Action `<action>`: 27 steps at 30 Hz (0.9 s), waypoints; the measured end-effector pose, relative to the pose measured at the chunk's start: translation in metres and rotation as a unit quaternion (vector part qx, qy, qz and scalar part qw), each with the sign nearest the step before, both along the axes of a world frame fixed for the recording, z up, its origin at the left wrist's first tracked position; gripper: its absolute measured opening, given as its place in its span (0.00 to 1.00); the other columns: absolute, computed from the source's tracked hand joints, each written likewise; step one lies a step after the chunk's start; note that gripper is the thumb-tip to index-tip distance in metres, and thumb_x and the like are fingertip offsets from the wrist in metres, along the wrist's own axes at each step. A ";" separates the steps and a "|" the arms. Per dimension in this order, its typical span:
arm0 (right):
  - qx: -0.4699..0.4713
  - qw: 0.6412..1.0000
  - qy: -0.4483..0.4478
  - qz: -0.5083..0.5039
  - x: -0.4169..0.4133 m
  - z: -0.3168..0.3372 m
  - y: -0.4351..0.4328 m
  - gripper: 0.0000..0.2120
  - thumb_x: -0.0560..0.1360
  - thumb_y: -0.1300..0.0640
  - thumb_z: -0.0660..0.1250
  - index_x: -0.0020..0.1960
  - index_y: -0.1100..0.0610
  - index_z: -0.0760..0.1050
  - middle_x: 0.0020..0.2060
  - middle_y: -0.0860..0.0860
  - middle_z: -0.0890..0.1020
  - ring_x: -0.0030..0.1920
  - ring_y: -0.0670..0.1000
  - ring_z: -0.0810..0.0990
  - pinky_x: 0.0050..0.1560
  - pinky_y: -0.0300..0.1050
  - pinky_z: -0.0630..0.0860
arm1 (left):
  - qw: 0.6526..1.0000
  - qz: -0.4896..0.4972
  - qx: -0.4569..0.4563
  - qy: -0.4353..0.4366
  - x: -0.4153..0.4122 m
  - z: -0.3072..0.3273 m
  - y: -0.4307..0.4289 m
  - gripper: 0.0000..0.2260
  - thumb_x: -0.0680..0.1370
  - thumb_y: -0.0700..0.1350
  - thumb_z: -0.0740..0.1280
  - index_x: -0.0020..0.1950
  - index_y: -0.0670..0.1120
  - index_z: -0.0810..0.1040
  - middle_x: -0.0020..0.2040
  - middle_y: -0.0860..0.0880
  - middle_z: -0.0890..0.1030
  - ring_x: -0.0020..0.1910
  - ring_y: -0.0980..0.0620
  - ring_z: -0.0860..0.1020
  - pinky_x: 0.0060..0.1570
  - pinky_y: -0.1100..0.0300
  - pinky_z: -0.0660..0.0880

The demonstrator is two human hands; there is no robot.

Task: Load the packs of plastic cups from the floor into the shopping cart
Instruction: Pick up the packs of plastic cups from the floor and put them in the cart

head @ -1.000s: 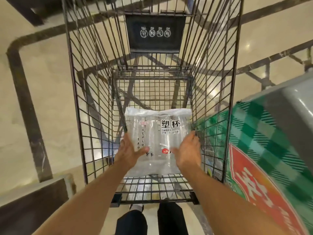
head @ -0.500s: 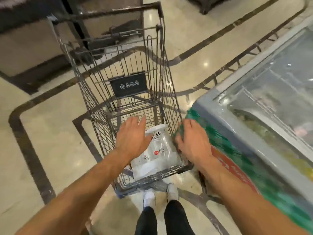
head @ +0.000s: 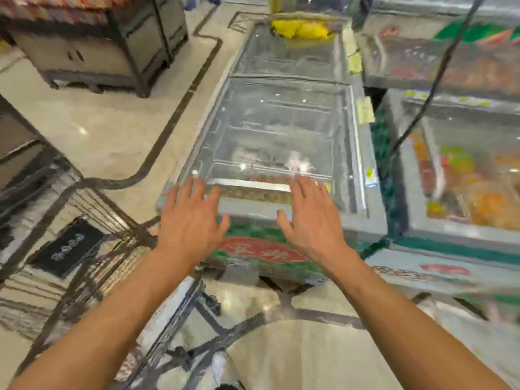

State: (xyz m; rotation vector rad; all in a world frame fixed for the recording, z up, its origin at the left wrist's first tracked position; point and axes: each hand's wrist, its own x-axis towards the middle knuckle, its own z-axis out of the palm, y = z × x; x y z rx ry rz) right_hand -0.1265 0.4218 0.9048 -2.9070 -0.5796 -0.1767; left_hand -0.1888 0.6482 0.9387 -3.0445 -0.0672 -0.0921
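The wire shopping cart (head: pixel 92 243) stands blurred at the lower left, with a black sign panel on its wall. No pack of plastic cups can be made out in this blurred view. My left hand (head: pixel 191 223) is held out in the air with spread straight fingers and holds nothing. It hovers to the right of the cart, in front of a chest freezer. My right hand (head: pixel 309 220) is spread the same way beside it, empty, over the freezer's front edge.
A glass-topped chest freezer (head: pixel 281 142) with a green and red front stands straight ahead. More freezers (head: pixel 461 170) with coloured goods fill the right side. A dark shelf unit (head: pixel 107 52) stands at the upper left. Pale tiled floor (head: pixel 112 136) lies between.
Both hands let go of the pack of cups in the cart and lifted away. The view swung right from the cart to the freezer.
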 end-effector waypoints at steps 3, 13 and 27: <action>-0.007 0.998 -0.023 -0.057 -0.014 0.013 -0.104 0.37 0.79 0.41 0.53 0.79 0.65 0.68 0.75 0.65 0.73 0.76 0.65 0.70 0.80 0.63 0.63 | 0.993 -0.109 0.009 -0.033 0.023 0.011 -0.108 0.29 0.82 0.59 0.65 0.79 0.44 0.74 0.76 0.34 0.74 0.76 0.31 0.71 0.74 0.32 0.67; -0.055 0.956 -0.078 -0.277 -0.095 0.048 -0.431 0.30 0.78 0.46 0.61 0.76 0.60 0.72 0.74 0.63 0.74 0.76 0.64 0.70 0.80 0.66 0.60 | 0.934 -0.353 -0.004 -0.058 0.041 0.045 -0.464 0.30 0.83 0.59 0.59 0.82 0.46 0.67 0.79 0.36 0.70 0.79 0.33 0.67 0.76 0.35 0.64; -0.002 0.890 0.014 -0.455 -0.127 -0.032 -0.681 0.27 0.82 0.46 0.64 0.75 0.61 0.71 0.69 0.61 0.77 0.67 0.63 0.76 0.67 0.59 0.74 | 0.885 -0.459 -0.073 -0.007 0.092 -0.036 -0.731 0.20 0.84 0.55 0.62 0.67 0.42 0.78 0.52 0.38 0.80 0.50 0.35 0.79 0.43 0.44 0.77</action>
